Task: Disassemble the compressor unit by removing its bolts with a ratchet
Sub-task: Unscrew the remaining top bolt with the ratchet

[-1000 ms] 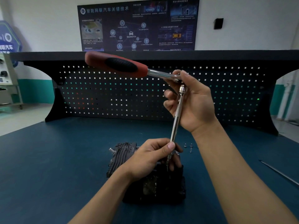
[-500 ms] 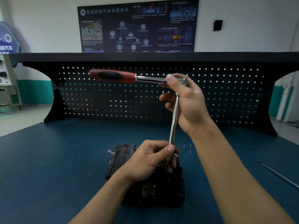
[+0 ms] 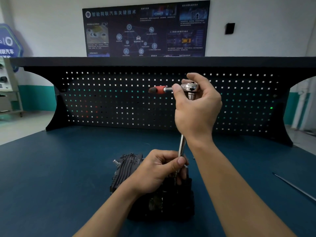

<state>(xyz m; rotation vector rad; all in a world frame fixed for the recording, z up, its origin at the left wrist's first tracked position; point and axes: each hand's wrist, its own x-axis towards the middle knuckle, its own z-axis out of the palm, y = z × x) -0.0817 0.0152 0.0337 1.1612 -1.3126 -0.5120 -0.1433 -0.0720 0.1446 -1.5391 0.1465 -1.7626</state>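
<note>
A dark finned compressor unit [image 3: 127, 166] sits on the blue bench, near the front edge. A ratchet [image 3: 191, 87] with a red handle stands over it on a long chrome extension bar [image 3: 181, 146]. My right hand [image 3: 196, 106] grips the ratchet head, fingers curled round it, with the red handle pointing away toward the pegboard. My left hand [image 3: 159, 168] pinches the lower end of the extension bar just above the compressor, hiding the socket and the bolt under it.
A black pegboard [image 3: 119, 103] with a shelf closes the back of the blue bench [image 3: 59, 177]. A thin metal rod [image 3: 294, 186] lies at the right. A small loose bolt [image 3: 193, 158] shows behind my right wrist.
The ratchet handle has swung from pointing left to pointing away from me, turned by my right hand. My left hand has stayed on the extension bar.
</note>
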